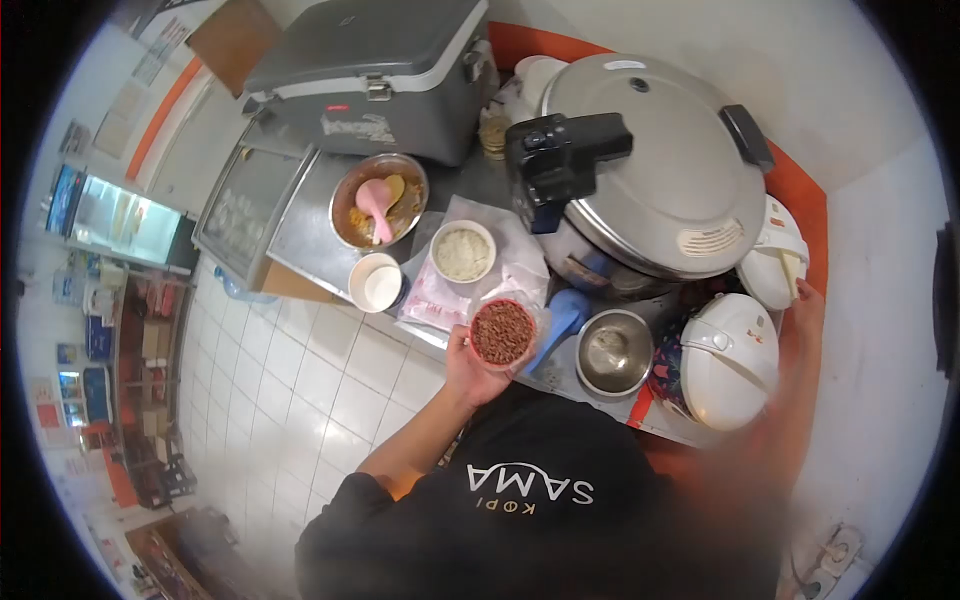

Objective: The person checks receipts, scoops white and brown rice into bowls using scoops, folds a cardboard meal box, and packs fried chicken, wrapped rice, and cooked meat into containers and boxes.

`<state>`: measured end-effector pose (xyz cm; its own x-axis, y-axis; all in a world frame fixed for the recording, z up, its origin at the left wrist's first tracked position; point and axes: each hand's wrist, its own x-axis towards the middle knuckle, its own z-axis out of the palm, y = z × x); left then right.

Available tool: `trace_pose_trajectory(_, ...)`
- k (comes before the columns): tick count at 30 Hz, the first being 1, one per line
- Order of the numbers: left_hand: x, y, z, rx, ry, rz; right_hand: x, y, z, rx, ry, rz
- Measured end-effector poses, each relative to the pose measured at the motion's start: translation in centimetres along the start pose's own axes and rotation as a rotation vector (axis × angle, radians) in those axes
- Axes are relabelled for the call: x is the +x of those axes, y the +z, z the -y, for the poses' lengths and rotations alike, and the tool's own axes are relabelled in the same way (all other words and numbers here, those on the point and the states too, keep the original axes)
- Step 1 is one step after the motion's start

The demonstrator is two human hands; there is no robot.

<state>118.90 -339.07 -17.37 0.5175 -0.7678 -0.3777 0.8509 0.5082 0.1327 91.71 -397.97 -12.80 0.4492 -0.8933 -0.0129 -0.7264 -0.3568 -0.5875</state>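
My left hand (480,375) is closed round a small round tub (503,333) with a red rim. Reddish-brown crumbly bits fill it; their exact kind is unclear. Far to the right, my right hand (806,308) is beside the rear white-lidded appliance (774,255). Its fingers are at a narrow pale piece by that lid, and I cannot make out whether they grip it. Just beyond the tub, a white bowl of rice (463,252) stands on a plastic package (440,300). A blue scoop-like utensil (563,318) and a steel bowl (614,352) lie to the tub's right.
A large steel pot with black handles (660,160) takes up the back right. At the back left stands a grey cooler box (370,80). Nearer are a steel bowl with a pink ladle (374,205), a white cup (377,284) and another white-lidded appliance (735,360). A wall bounds the right.
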Motion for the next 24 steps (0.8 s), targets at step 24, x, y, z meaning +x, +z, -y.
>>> trace_pose_trajectory(24,0.0,-16.3,-25.3,1.337,1.067,-0.466,-29.4,13.1,36.3,0.429,-0.168,0.733)
